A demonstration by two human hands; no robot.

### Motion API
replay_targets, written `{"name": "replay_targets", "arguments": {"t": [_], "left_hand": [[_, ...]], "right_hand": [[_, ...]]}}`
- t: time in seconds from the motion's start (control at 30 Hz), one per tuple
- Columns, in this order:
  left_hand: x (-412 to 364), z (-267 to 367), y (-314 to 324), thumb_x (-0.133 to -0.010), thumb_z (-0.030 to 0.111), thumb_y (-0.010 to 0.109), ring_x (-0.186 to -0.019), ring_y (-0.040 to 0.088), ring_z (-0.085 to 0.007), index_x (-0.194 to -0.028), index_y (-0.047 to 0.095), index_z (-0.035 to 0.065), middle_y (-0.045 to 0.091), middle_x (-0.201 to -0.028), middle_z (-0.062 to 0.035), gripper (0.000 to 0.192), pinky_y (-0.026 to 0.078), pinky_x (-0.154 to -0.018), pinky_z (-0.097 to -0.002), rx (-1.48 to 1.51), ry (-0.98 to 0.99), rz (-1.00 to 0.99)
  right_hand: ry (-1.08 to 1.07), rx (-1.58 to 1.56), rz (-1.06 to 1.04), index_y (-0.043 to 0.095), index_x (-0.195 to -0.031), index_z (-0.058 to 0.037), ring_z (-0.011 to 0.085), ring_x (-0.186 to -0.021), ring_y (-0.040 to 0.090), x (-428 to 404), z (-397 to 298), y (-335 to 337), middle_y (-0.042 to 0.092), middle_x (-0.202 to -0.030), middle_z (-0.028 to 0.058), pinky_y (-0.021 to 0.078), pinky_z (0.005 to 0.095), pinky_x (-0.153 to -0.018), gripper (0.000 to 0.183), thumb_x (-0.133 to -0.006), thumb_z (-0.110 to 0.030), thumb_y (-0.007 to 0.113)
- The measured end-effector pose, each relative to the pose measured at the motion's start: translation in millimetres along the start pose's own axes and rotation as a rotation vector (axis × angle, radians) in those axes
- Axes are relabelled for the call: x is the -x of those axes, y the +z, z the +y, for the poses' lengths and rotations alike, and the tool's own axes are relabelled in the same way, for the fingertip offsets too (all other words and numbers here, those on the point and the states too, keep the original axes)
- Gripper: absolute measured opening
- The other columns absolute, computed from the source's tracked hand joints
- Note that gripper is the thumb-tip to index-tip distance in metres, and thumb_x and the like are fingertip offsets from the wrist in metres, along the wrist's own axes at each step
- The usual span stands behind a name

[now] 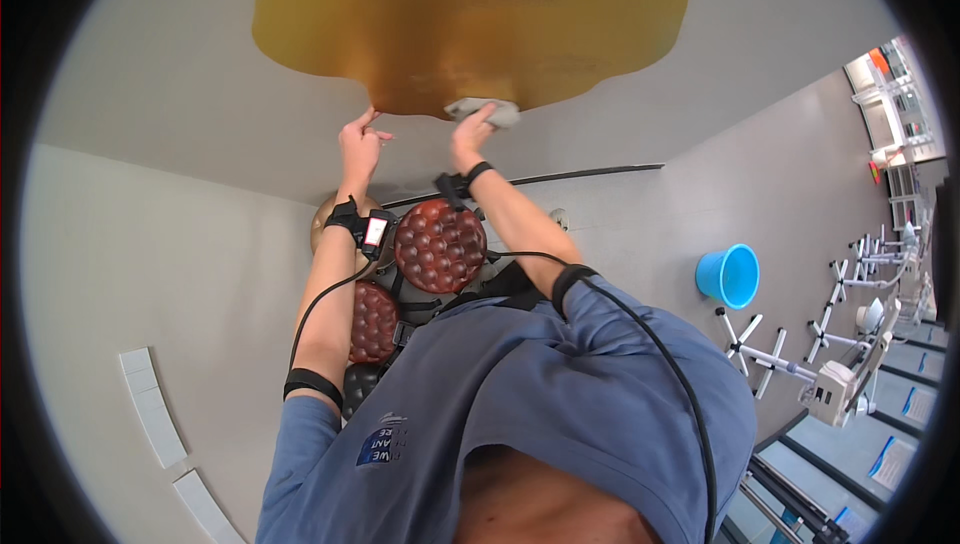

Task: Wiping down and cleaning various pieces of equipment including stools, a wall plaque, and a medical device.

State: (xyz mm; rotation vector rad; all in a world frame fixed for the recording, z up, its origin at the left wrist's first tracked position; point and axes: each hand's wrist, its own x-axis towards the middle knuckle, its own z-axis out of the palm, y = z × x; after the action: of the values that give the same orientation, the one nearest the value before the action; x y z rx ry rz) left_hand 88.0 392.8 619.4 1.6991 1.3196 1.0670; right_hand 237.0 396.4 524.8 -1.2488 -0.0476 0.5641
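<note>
A glossy gold sheet or panel with a wavy edge (465, 26) is on the grey wall in front of me. My right hand (474, 133) holds a crumpled light-grey cloth (491, 110) against the panel's lower edge. To its left, my left hand (362, 143) touches the same edge with a raised fingertip; its other fingers are partly bent and nothing is seen in them. Both wrists wear black straps with small devices, and cables run along the arms.
Round stools with dark-red tufted seats (441, 245) stand close below my hands. A light-blue bucket (727, 276) is on the floor to the right. Wheeled stands with white devices (832, 392) are beyond it. Switch plates (154, 409) line the left wall.
</note>
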Motion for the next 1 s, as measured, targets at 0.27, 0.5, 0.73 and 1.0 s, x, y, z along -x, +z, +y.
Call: {"name": "replay_targets", "arguments": {"t": [0.27, 0.5, 0.73, 1.0], "left_hand": [[-0.5, 2.2, 7.0, -0.070, -0.006, 0.033, -0.069, 0.067, -0.0229, -0.123, 0.049, -0.0052, 0.060, -0.111, -0.0219, 0.055, 0.049, -0.054, -0.0260, 0.062, -0.001, 0.023], [-0.5, 2.0, 15.6, -0.071, -0.006, 0.035, -0.068, 0.067, -0.0222, -0.123, 0.048, -0.0061, 0.060, -0.110, -0.0233, 0.054, 0.050, -0.055, -0.0264, 0.063, 0.028, 0.056], [3.9, -12.8, 26.7, -0.073, -0.007, 0.038, -0.062, 0.066, -0.0221, -0.117, 0.053, -0.0059, 0.062, -0.102, -0.0239, 0.047, 0.052, -0.059, -0.0285, 0.059, 0.076, 0.276], [1.8, -12.8, 31.9, -0.074, -0.004, 0.042, -0.062, 0.065, -0.0209, -0.117, 0.054, -0.0034, 0.064, -0.097, -0.0232, 0.045, 0.051, -0.058, -0.0298, 0.031, 0.116, 0.226]], "right_hand": [[0.598, -0.919, -0.272, 0.050, -0.080, -0.0127, 0.0190, -0.072, 0.054, -6.8, 4.9, 17.7, 0.060, -0.082, 0.0037, 0.0419, 0.0305, -0.062, 0.039, -0.088, -0.044, 0.028], [0.450, -0.585, -0.016, 0.054, -0.094, -0.0081, 0.0185, -0.086, 0.054, -120.1, -46.8, -55.6, 0.056, -0.094, 0.0063, 0.0435, 0.0337, -0.076, 0.033, -0.083, -0.037, 0.042], [0.001, -0.316, 0.192, 0.053, -0.093, 0.0001, 0.0232, -0.083, 0.054, -128.8, -164.6, -63.7, 0.056, -0.094, 0.0088, 0.0430, 0.0372, -0.073, 0.036, -0.078, -0.033, 0.049], [-0.410, -0.291, 0.217, 0.049, -0.107, 0.0070, 0.0245, -0.097, 0.054, -156.5, -237.0, -66.6, 0.056, -0.106, 0.0144, 0.0420, 0.0377, -0.083, 0.044, -0.082, -0.029, 0.051]]}}
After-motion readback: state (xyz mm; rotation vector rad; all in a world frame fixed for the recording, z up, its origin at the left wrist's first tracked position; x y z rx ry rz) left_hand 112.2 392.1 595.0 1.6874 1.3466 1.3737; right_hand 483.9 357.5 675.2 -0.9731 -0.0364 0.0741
